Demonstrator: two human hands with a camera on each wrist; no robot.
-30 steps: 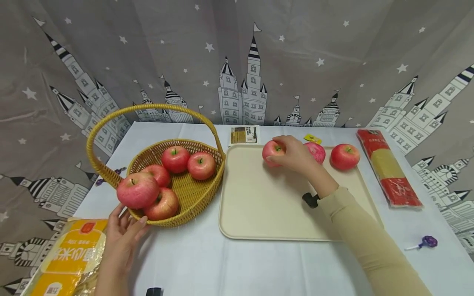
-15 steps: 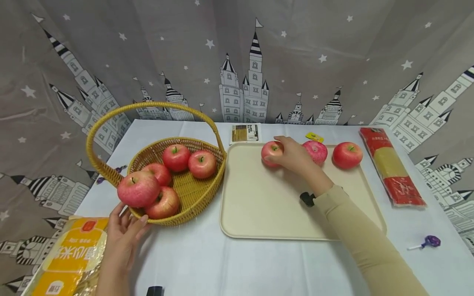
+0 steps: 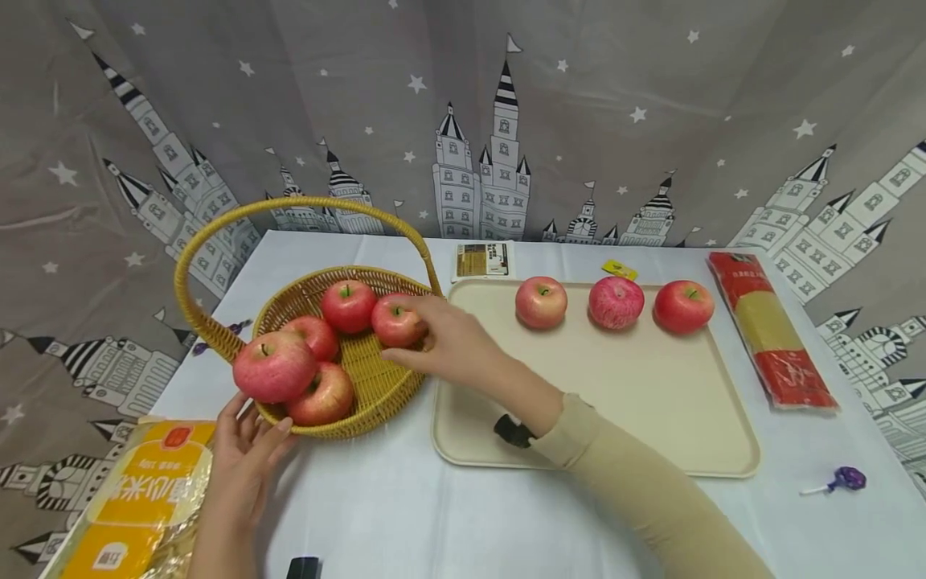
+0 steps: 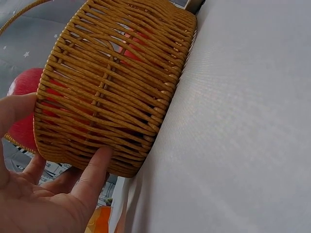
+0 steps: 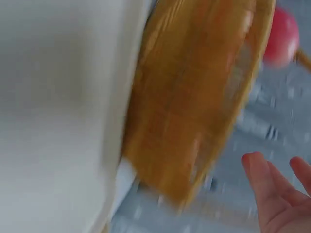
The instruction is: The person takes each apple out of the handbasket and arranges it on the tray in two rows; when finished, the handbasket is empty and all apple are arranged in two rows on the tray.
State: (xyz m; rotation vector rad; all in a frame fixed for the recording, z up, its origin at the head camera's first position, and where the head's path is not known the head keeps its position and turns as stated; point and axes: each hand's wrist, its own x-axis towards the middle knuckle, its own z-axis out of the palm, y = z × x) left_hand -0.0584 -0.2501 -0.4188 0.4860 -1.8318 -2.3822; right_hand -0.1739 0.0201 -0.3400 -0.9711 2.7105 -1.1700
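Covering the table is a white cloth [image 3: 405, 498], and on it the cream tray [image 3: 608, 402] sits right of centre with three red apples lined up along its far edge: one at the left [image 3: 541, 301], one in the middle [image 3: 616, 302], one at the right [image 3: 683, 306]. Just left of the tray stands the woven basket [image 3: 376, 386], its tall hoop handle [image 3: 289, 207] arching over five more apples. Down at the near left corner lies a yellow packet [image 3: 137, 498]; at the far right, a long red-and-yellow noodle pack [image 3: 770, 338]. The right hand [image 3: 452, 342] reaches over the basket's right rim, fingers curled loosely against the apple nearest the tray [image 3: 394, 320]; whether it actually grips that apple, I cannot tell. The left hand [image 3: 246, 462] is spread, fingers straight, pressed to the basket's near wall, under a large apple on the rim [image 3: 273, 367]; the wrist view shows its fingertips [image 4: 99, 160] on the weave. A small carton [image 3: 483, 260] lies behind the tray, and a purple lollipop [image 3: 842, 479] at the near right.
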